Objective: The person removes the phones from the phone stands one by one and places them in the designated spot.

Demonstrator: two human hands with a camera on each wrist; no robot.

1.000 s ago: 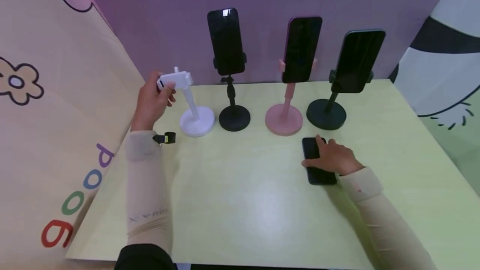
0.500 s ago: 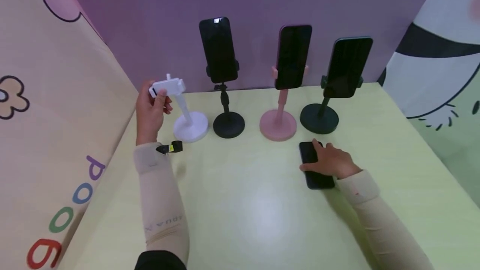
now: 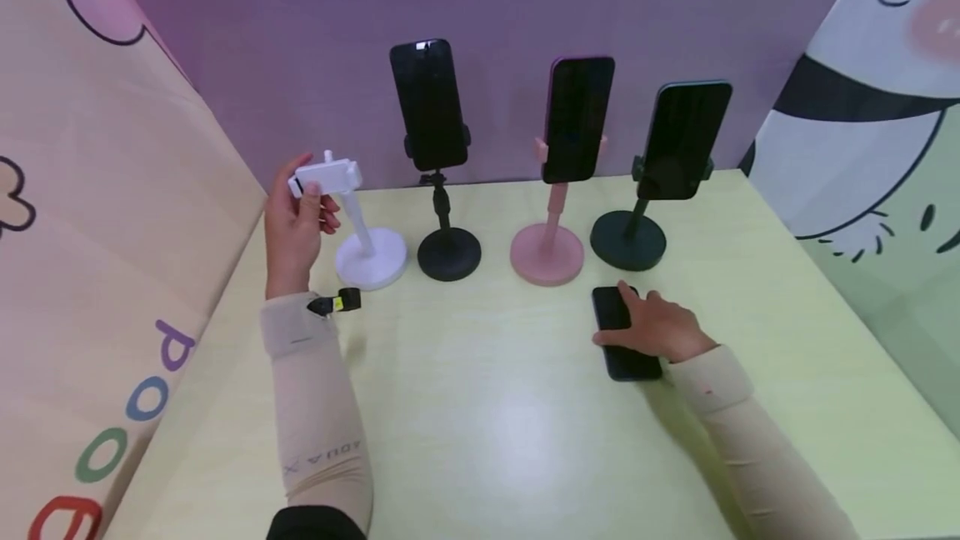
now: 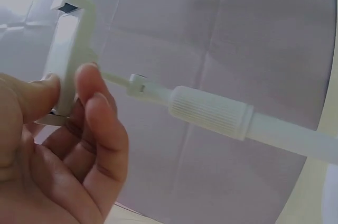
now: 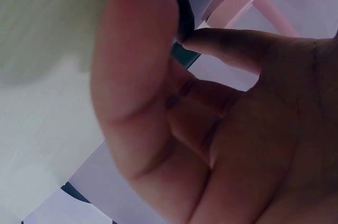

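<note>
The right hand covers much of the dark phone lying on the right of the table, gripping its edges; the far-right corner is hidden. The right wrist view shows just a blurred dark sliver of it between fingertip and thumb. At left, the left hand pinches the clamp of the white stand. The left wrist view reveals fingers curled behind and a ribbed collar, but cuts off the base.

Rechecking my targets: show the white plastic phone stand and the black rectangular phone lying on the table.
White plastic phone stand (image 3: 358,224): head view, slanted stem.
Black rectangular phone (image 3: 632,364): head view, near end.
</note>
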